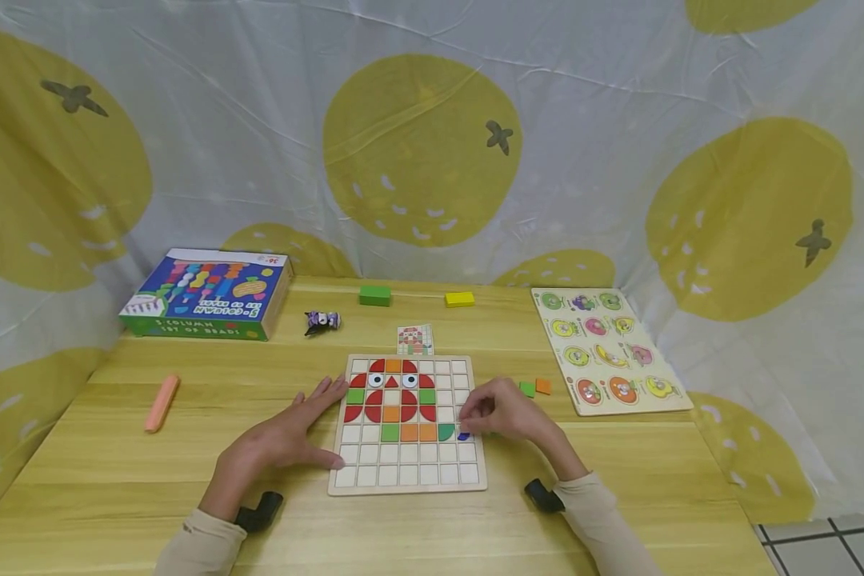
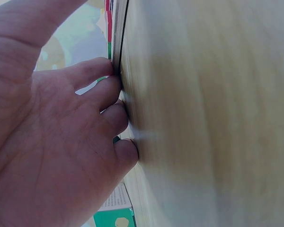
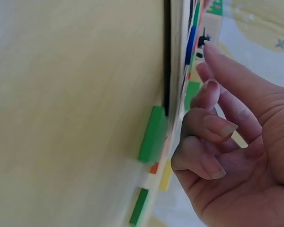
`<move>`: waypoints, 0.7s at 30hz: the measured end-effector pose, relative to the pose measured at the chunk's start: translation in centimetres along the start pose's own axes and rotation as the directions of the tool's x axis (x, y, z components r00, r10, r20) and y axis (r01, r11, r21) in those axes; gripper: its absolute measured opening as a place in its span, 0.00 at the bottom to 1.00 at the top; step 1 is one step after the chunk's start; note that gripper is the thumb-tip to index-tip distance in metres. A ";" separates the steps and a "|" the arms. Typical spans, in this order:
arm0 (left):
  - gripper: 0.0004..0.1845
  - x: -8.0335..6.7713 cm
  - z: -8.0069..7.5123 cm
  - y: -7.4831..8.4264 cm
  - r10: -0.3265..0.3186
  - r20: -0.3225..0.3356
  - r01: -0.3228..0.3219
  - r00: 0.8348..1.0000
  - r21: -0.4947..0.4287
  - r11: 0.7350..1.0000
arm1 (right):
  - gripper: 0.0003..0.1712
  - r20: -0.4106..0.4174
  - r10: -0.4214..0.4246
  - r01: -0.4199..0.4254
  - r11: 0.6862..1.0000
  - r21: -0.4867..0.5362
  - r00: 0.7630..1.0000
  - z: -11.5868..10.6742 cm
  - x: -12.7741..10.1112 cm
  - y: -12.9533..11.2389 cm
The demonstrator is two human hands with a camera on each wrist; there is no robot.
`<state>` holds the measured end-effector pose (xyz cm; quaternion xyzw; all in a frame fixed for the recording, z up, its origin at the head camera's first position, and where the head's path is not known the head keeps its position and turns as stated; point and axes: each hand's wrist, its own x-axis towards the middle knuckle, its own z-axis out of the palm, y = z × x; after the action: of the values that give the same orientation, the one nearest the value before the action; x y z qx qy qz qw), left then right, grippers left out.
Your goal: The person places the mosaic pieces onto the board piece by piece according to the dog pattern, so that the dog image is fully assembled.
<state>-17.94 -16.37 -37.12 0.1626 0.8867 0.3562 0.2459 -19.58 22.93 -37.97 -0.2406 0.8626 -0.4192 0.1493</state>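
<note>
A wooden grid board (image 1: 407, 472) lies in the middle of the table, with a pattern of red, green and orange tiles on its upper rows. My left hand (image 1: 298, 432) lies flat on the table, its straight fingers (image 2: 111, 92) against the board's left edge. My right hand (image 1: 468, 420) hovers over the board's right side and pinches a small blue piece (image 1: 464, 436) that sits on a grid square. In the right wrist view the index finger reaches to the blue piece (image 3: 191, 42) while the other fingers (image 3: 213, 125) are curled.
Loose green (image 1: 527, 389) and orange (image 1: 543, 386) tiles lie right of the board, a fruit puzzle (image 1: 608, 350) beyond them. A pattern card (image 1: 414, 340), toy figure (image 1: 322, 322), green block (image 1: 374, 295), yellow block (image 1: 460, 299), game box (image 1: 209, 294) and pink block (image 1: 162, 402) lie around.
</note>
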 end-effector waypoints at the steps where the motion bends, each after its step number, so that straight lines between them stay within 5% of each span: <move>1: 0.66 0.0 0.0 0.0 -0.001 0.000 0.001 1.000 0.000 1.000 | 0.04 -0.002 -0.006 0.006 1.000 -0.005 1.000 0.0 0.1 -0.2; 10: 0.66 -0.1 -0.1 0.2 0.013 -0.002 -0.013 1.000 0.007 1.000 | 0.07 0.050 -0.064 0.069 0.993 -0.092 0.997 1.2 1.3 -1.6; 21: 0.66 -0.1 -0.1 0.3 0.003 -0.003 -0.003 1.000 0.005 1.000 | 0.10 0.099 -0.041 0.052 0.991 -0.120 0.994 1.6 2.1 -2.0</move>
<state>-17.89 -16.30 -36.82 0.1640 0.8878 0.3544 0.2437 -20.02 19.71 -37.50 -0.2893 0.8727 -0.3567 0.1659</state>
